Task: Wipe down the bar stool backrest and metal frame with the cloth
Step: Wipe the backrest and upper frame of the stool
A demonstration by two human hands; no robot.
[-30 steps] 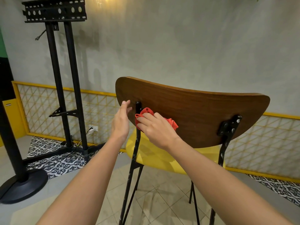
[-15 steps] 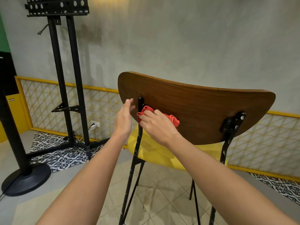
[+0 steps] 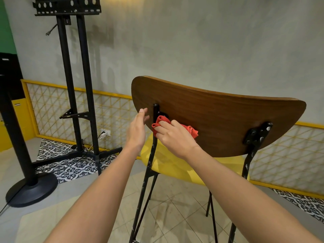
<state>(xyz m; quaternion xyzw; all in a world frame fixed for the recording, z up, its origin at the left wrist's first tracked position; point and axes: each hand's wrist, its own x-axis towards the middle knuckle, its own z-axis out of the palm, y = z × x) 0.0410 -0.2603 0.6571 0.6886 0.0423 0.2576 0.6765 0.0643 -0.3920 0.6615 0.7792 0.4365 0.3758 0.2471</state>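
The bar stool stands in front of me with a curved brown wooden backrest (image 3: pixel 219 120), a yellow seat (image 3: pixel 171 165) and a black metal frame (image 3: pixel 150 160). My right hand (image 3: pixel 175 137) grips a bunched red cloth (image 3: pixel 192 131) and presses it against the left upright of the frame, just below the backrest bracket. Straight-fingered, my left hand (image 3: pixel 136 132) hovers beside the backrest's left edge, holding nothing; whether its fingertips touch the wood I cannot tell. A second black bracket (image 3: pixel 257 134) holds the backrest at the right.
A tall black TV stand (image 3: pixel 77 85) rises at the left over patterned floor tiles. A black pole on a round base (image 3: pixel 31 192) stands at the far left. A yellow lattice panel (image 3: pixel 108 109) runs along the grey wall behind the stool.
The view has drifted so the stool sits further right and lower. My left hand has come slightly off the backrest edge. My right hand keeps the cloth at the left upright.
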